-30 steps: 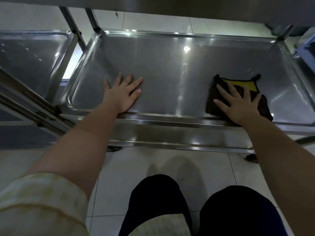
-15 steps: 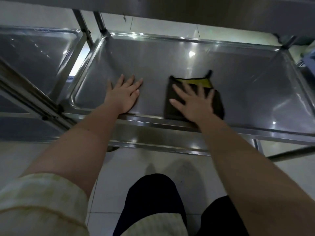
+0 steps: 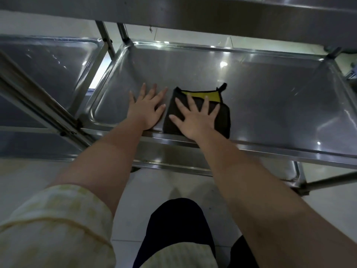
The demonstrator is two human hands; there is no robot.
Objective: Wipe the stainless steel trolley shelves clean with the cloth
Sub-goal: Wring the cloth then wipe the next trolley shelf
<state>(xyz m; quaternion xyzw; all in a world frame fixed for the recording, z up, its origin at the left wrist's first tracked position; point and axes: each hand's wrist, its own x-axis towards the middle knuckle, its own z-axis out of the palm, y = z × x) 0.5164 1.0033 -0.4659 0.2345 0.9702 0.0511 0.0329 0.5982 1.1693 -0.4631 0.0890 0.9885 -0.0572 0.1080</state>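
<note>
Lower trolley shelf (image 3: 260, 105) is seen from above, a shallow stainless tray with a raised rim and light glints scattered across it. The cloth (image 3: 225, 118) is laid flat on this shelf, left of centre and close against the front rim. It is dark, folded, with a yellow face (image 3: 201, 94) exposed along its far edge and a small hanging loop (image 3: 223, 87) at the far right corner. The right hand (image 3: 195, 120) is pressed palm-down on the cloth, fingers straight and spread wide, nothing pinched or gripped. The left hand (image 3: 146, 111) is laid flat on bare steel just beside the cloth's left edge, fingers straight and slightly fanned; whether thumb and cloth actually touch cannot be told. Both forearms are extended over the front rim. A pale rolled sleeve (image 3: 54, 225) is noted on the left arm. The underside of an upper shelf (image 3: 193, 12) is seen across the top, carried on upright posts (image 3: 123, 33). A second steel tray (image 3: 48, 60) is noted to the left, apart from the first. Pale floor tiles (image 3: 164, 186) and dark-trousered knees (image 3: 173, 225) are visible below.
</note>
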